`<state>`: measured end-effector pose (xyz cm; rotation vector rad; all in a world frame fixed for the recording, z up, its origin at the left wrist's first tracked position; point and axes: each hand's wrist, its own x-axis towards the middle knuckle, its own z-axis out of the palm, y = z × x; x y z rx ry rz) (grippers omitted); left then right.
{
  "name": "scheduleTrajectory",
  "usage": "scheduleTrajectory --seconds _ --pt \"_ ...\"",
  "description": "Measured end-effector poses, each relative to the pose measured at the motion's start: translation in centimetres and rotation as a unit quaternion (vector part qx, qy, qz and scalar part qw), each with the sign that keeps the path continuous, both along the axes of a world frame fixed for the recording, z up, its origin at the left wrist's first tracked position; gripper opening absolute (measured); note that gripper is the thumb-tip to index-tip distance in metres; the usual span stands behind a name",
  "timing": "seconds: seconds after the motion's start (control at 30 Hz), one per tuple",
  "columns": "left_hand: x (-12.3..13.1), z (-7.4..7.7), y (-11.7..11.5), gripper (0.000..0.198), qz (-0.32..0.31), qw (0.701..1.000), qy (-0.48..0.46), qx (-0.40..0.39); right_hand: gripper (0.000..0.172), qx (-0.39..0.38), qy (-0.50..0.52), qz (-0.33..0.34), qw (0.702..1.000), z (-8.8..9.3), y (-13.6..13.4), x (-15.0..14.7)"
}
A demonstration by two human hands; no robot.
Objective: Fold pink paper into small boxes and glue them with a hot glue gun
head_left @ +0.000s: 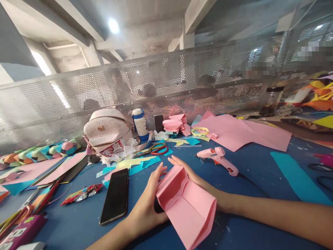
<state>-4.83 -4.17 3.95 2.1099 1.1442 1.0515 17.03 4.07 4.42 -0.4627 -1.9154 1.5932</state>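
A folded pink paper box shape (191,208) is tilted between my two hands above the blue table. My left hand (147,205) wraps its left side, the thumb low beneath it and the fingers along its upper edge. Behind the paper, my right hand (194,175) supports its far right side; its fingertips show past the top edge, while the rest is hidden. A pink glue gun (220,159) lies beyond my right hand, its cord trailing right. Left of my left hand rests a dark-screened phone (114,196).
Scissors (153,149) lie among blue and yellow paper scraps. Behind them stand a pale pink backpack (108,126), a white bottle (139,123) and folded pink paper pieces (177,123). Large pink sheets (241,130) cover the back right. A perforated metal screen (166,83) runs behind.
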Motion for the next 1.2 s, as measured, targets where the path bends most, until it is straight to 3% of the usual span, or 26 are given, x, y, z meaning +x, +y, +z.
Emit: scheduleTrajectory --seconds 0.1,0.17,0.3,0.47,0.73,0.83,0.97,1.03,1.2 --pt "0.1 0.6 -0.4 0.096 -0.094 0.992 0.071 -0.034 0.075 -0.009 0.047 0.009 0.999 0.3 0.5 -0.1" --pt "0.2 1.0 -0.5 0.088 -0.120 0.988 0.078 -0.054 0.071 -0.017 0.047 0.025 0.998 0.5 0.6 0.0" --pt "0.1 1.1 -0.4 0.101 -0.117 0.990 0.040 -0.067 0.067 -0.021 0.025 0.060 0.998 0.8 0.3 0.3" --pt "0.0 0.7 -0.2 0.124 -0.104 0.993 0.017 -0.049 0.077 -0.012 0.006 0.088 0.996 1.1 -0.1 0.2" --pt "-0.2 0.6 -0.3 0.140 -0.080 0.989 -0.050 -0.116 0.070 0.113 -0.053 -0.004 0.992 0.9 0.1 0.3" --pt "-0.2 0.3 -0.2 0.141 -0.080 0.985 -0.085 -0.123 0.054 0.176 -0.027 -0.029 0.984 0.7 0.6 0.2" --pt "-0.1 0.0 -0.1 0.141 -0.031 0.990 -0.103 -0.095 0.041 0.179 0.023 -0.067 0.981 0.4 1.1 0.2" --pt "0.0 0.0 0.0 0.136 0.023 0.992 -0.099 -0.071 0.051 0.140 0.013 -0.063 0.988 0.4 0.7 0.3" --pt "0.0 -0.4 0.6 0.131 0.143 0.987 -0.069 -0.014 0.076 0.087 -0.085 0.044 0.992 1.2 -1.4 0.2"
